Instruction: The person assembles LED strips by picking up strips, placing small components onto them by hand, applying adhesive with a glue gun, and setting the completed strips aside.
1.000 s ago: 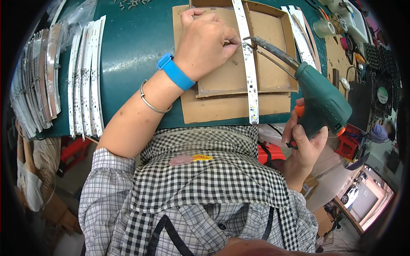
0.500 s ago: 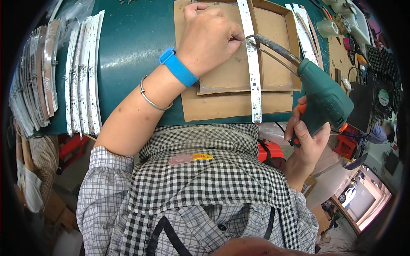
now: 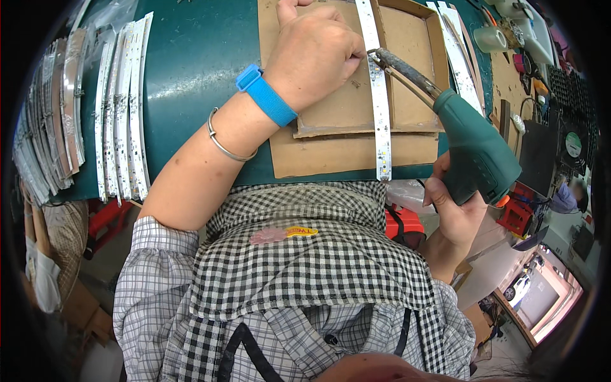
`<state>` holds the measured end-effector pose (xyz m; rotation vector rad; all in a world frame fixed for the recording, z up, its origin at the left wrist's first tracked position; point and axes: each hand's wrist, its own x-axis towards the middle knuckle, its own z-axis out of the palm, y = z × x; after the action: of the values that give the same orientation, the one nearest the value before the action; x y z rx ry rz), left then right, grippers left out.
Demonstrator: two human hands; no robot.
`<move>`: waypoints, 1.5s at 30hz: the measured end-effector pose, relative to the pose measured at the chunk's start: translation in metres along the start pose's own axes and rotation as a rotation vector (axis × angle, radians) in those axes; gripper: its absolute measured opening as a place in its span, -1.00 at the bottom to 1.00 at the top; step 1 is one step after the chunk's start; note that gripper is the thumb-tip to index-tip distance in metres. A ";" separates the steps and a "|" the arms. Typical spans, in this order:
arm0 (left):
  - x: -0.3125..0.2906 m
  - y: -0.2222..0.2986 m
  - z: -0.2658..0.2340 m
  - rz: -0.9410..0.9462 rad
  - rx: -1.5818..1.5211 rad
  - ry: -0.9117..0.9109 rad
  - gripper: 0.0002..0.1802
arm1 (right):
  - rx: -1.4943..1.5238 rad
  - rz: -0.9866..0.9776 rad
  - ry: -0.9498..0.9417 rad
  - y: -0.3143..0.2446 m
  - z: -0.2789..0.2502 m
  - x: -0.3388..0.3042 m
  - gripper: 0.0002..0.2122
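Observation:
My right hand (image 3: 457, 207) is wrapped round the grip of a green soldering gun (image 3: 478, 143). Its dark metal tip points up and left, meeting a white LED strip (image 3: 382, 114) near the far part of the strip. The strip lies lengthwise across a shallow cardboard tray (image 3: 414, 134). Beside the tip, my left hand (image 3: 315, 54) is closed in a pinch at the strip's left edge. What sits between those fingertips is hidden. A blue wristband (image 3: 268, 102) and a metal bangle (image 3: 219, 140) circle my left wrist and forearm.
On the green table (image 3: 197, 83), several LED strips (image 3: 124, 108) lie in a row at the left, with a thick stack of strips (image 3: 54, 114) beyond. More strips (image 3: 459, 57) rest right of the tray. A translucent cup (image 3: 490, 41) stands at the far right.
The soldering gun's body has shifted slightly left, its tip staying by my left fingertips. The LED strip's near end has slid slightly away from me. My left hand keeps its pinch.

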<state>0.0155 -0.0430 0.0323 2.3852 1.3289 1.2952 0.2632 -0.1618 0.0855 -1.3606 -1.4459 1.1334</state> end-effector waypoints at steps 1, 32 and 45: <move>0.001 0.000 0.000 0.010 0.009 0.001 -0.95 | 0.023 -0.002 -0.010 -0.002 0.001 0.000 -0.51; 0.001 0.001 -0.033 -0.044 -0.028 -0.038 -0.88 | 0.343 -0.123 0.124 -0.001 0.005 0.009 -0.42; -0.020 0.137 -0.066 -0.306 -1.850 0.104 -0.77 | 0.336 -0.080 0.260 -0.026 0.019 0.009 -0.42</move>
<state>0.0506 -0.1596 0.1259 0.7608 0.0567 1.4018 0.2377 -0.1543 0.1064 -1.1543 -1.0599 1.0490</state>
